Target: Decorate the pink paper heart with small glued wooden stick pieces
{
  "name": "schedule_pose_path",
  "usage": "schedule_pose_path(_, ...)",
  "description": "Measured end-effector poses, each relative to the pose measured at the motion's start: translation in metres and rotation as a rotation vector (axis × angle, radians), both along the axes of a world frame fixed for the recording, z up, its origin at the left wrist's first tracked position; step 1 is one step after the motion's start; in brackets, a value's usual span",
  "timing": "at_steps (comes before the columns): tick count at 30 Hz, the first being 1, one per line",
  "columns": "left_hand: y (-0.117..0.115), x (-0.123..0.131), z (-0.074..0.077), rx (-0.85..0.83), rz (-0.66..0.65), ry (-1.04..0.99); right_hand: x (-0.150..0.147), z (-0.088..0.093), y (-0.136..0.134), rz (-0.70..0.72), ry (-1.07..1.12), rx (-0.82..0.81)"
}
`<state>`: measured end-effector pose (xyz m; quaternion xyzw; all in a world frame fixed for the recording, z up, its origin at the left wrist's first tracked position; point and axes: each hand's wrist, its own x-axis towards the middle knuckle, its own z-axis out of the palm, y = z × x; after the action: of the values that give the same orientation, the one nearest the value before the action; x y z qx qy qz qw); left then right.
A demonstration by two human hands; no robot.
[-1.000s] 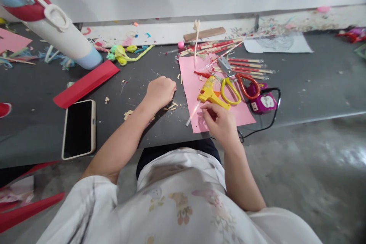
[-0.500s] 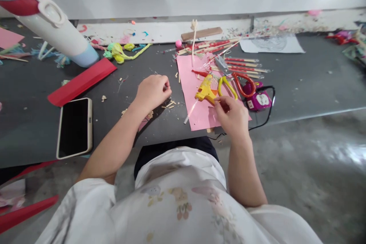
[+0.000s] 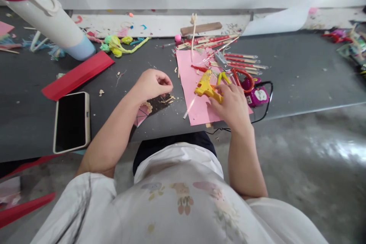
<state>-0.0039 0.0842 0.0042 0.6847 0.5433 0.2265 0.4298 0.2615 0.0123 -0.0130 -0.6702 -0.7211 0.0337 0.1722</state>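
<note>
My left hand (image 3: 156,83) hovers over the table with thumb and fingers pinched together; whatever is between them is too small to make out. Just below its fingertips lie several short cut stick pieces (image 3: 168,99). Partly hidden behind my left forearm is a small pink piece (image 3: 140,115) with dark lines and a rim of stick bits. My right hand (image 3: 233,103) has its fingers around the handle of a yellow hot glue gun (image 3: 205,85), which lies on pink paper (image 3: 192,111) with a clear glue stick (image 3: 190,108) poking out toward me.
Scissors (image 3: 242,78) with red handles and several wrapped red-patterned sticks (image 3: 240,56) lie beyond the glue gun. A purple box (image 3: 259,96) with a black cord is at the right. To the left are a phone (image 3: 71,122), a red strip (image 3: 78,75) and a bottle (image 3: 61,30).
My right hand has gone from fingertips at the glue gun's handle end to fingers spread over the handle. My left hand's fingers have shifted slightly, still pinched. The view has tilted a little.
</note>
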Motion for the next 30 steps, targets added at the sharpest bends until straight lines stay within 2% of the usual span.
schedule_pose_path(4, 0.002, -0.006, 0.006, -0.013, 0.077, -0.099, -0.006, 0.004, 0.004, -0.037, -0.083, -0.083)
schedule_pose_path(8, 0.003, -0.015, 0.012, 0.047, 0.12, -0.114, -0.012, 0.005, 0.009, -0.077, -0.125, -0.12)
schedule_pose_path(13, 0.004, -0.02, 0.013, 0.103, 0.099, -0.087, -0.011, -0.001, 0.017, -0.021, -0.146, -0.108)
schedule_pose_path(17, 0.003, -0.021, 0.015, 0.101, 0.093, -0.179, -0.008, -0.004, 0.023, 0.004, -0.153, -0.099)
schedule_pose_path(20, 0.004, -0.023, 0.016, 0.128, 0.113, -0.246, -0.008, -0.003, 0.026, 0.011, -0.171, -0.153)
schedule_pose_path(24, 0.007, -0.027, 0.016, 0.18, 0.173, -0.179, -0.01, 0.004, 0.022, 0.033, -0.194, -0.185)
schedule_pose_path(27, 0.007, -0.03, 0.025, 0.2, 0.203, -0.142, -0.007, 0.01, 0.013, 0.028, -0.146, -0.209)
schedule_pose_path(30, -0.002, -0.035, 0.043, 0.253, 0.238, -0.171, 0.001, 0.015, 0.002, 0.007, -0.013, -0.207)
